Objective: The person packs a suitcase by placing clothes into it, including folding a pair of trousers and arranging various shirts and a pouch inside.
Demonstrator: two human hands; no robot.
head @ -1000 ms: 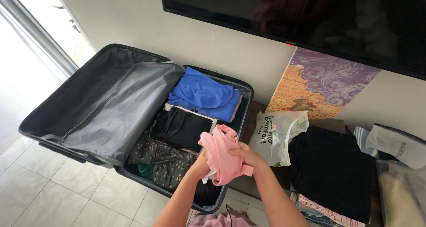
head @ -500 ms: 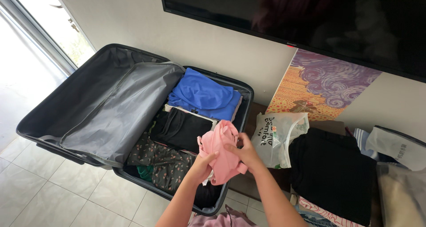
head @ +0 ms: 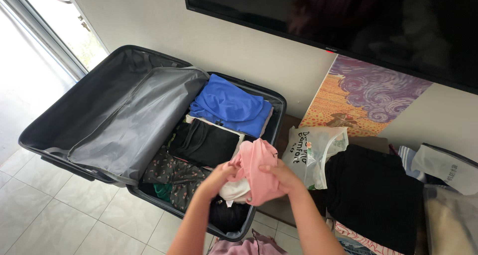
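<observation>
Both my hands hold a pink garment [head: 255, 166] with a white piece bunched under it, above the near right corner of an open black suitcase [head: 277, 105]. My left hand [head: 217, 179] grips the garment's left side. My right hand [head: 279, 177] grips its right side from the front. Inside the suitcase lie a folded blue shirt [head: 230, 104], a folded black garment [head: 206, 141] and a dark flowered cloth [head: 174, 174].
The suitcase's grey-lined lid [head: 119, 113] lies open to the left on a white tiled floor [head: 55, 210]. To the right sit a clear plastic bag [head: 311, 153], a pile of black clothes [head: 371, 195] and a painted canvas [head: 366, 98] leaning on the wall under a television [head: 348, 21].
My hands have turned and bunched the pink garment, lifting it slightly; a white piece now shows beneath it. The suitcase and its contents have not moved.
</observation>
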